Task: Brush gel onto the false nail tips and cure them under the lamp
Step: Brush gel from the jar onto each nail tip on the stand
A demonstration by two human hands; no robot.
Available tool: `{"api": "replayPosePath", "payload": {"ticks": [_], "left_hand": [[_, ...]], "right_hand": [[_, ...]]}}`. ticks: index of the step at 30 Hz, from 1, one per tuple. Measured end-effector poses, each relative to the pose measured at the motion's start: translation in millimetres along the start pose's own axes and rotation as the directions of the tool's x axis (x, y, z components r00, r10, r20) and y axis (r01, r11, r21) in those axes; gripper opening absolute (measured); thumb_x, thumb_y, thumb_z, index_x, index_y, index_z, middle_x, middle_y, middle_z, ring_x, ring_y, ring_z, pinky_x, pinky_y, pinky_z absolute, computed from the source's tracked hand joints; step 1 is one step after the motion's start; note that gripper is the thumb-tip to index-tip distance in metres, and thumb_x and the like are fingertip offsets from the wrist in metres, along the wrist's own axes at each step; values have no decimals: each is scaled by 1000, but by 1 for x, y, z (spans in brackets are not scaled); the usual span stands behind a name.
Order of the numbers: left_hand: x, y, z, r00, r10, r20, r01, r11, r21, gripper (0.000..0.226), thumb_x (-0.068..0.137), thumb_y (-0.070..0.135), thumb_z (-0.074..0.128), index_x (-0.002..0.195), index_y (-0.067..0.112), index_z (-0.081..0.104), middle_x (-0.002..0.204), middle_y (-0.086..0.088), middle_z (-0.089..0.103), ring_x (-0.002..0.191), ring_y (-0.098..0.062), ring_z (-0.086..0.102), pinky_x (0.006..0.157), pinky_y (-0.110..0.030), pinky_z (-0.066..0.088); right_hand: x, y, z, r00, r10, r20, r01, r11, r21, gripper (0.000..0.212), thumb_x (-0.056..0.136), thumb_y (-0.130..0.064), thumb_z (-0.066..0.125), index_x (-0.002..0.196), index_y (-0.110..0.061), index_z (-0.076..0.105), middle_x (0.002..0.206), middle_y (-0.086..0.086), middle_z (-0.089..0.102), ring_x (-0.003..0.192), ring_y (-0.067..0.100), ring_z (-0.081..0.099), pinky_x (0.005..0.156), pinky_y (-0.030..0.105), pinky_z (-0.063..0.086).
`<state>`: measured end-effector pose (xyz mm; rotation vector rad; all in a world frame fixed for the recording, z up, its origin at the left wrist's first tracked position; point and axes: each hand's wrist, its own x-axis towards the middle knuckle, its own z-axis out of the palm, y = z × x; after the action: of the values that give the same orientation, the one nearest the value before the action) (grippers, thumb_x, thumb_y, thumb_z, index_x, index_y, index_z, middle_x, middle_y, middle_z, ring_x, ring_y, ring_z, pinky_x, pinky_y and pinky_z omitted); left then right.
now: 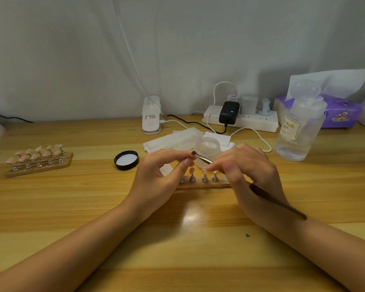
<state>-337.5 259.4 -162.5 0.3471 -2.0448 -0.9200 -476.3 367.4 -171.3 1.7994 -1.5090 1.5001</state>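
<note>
Two bare hands meet over the pale wooden worktop. Behind them stands an open frosted gel jar. The right hand pinches a slim dark-handled brush; the left hand pinches a small pink false nail tip against its bristles, above a wooden holder strip.

Moderately dim, warm indoor light, overall soft and slightly muddy. A bright glare patch sits on the wooden table between the forearms, so the source is overhead. Soft shadows fall behind the bottle and the tissue pack onto the wall. Wide-angle bowing bends the table edge and stretches the forearms at the bottom corners. Fine detail smeared; the bottle label is only partly legible.
</note>
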Motion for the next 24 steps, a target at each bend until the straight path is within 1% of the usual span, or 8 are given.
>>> {"api": "replayPosePath", "payload": {"ticks": [2,4,8,11,13,17,21,24], "left_hand": [[0,1,0,1000,-10,7,10,1000,-4,19,78,24,58,95,27,65,87,12,68,84,-2,64,80,-20,49],[1,1,1,1000,-17,13,17,1000,3,19,78,26,57,95,27,65,88,13,68,85,-2,64,81,-19,49],[0,1,1,1000,-11,10,11,1000,-1,18,79,25,57,94,26,66,88,11,69,86,-1,64,81,-18,48],[0,1,1,1000,3,7,-3,1000,6,16,80,22,58,93,27,65,85,11,69,86,0,63,79,-14,47],[-1,0,1,1000,-8,-3,8,1000,3,16,79,23,58,92,29,64,86,13,68,86,-1,63,79,-16,47],[0,0,1,1000,-12,-20,12,1000,6,16,79,23,58,93,28,65,91,14,67,90,0,63,81,-17,48],[0,-2,0,999,-3,-39,4,1000,18,20,81,11,63,96,24,66,92,13,67,90,2,62,81,-12,45],[-1,-2,0,999,12,-41,-12,1000,10,21,79,9,66,94,23,66,89,12,68,87,2,63,79,-9,43]], "right_hand": [[0,1,-2,998,51,-40,-50,998,39,40,94,-26,35,69,-18,66,70,-13,59,70,5,55,71,40,42],[0,2,-3,994,84,-64,-78,993,89,37,93,-22,33,69,-24,60,65,-12,57,68,2,52,70,41,42],[1,1,-2,998,39,-40,-37,998,56,37,90,-18,36,71,-12,67,69,-2,64,71,10,56,69,42,43],[1,0,1,1000,1,11,-1,1000,4,36,91,-21,39,78,-10,70,76,-3,67,75,12,59,74,36,42],[0,0,0,1000,15,11,-15,1000,3,37,91,-21,38,75,-11,70,73,-5,65,73,8,59,75,35,42],[0,0,-4,991,129,-18,-128,989,75,37,92,-23,31,69,-25,60,62,-10,58,69,0,54,74,30,41],[1,-4,-5,962,273,-6,-270,955,123,33,89,-34,32,72,-28,60,69,-17,59,75,-2,56,73,32,43],[4,-6,-4,941,337,4,-335,934,120,23,85,-43,35,77,-38,57,69,-25,60,78,-7,56,75,27,41]]}}
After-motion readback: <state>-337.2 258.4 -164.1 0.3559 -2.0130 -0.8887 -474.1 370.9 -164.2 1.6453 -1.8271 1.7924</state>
